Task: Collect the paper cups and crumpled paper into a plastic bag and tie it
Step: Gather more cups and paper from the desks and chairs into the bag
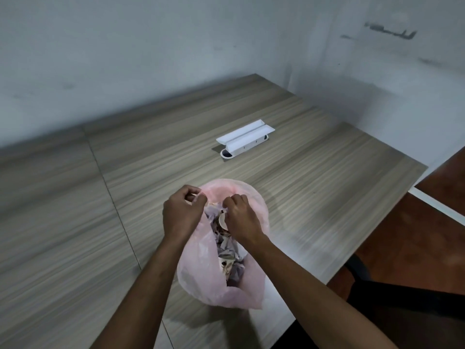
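Note:
A translucent pink plastic bag (201,278) stands on the wooden table (314,202) in front of me. Inside it I see crumpled grey paper (227,251) and part of a paper cup (222,219) near the top. My left hand (182,214) pinches the bag's rim at its upper left. My right hand (242,216) pinches the rim opposite, a little to the right, over the opening. The mouth of the bag between the two hands is still apart.
A white cable outlet box (245,141) with raised flaps is set into the table beyond the bag. The table's right edge (377,238) drops to a reddish floor. A dark chair part (362,270) sits below that edge. Walls close off the back.

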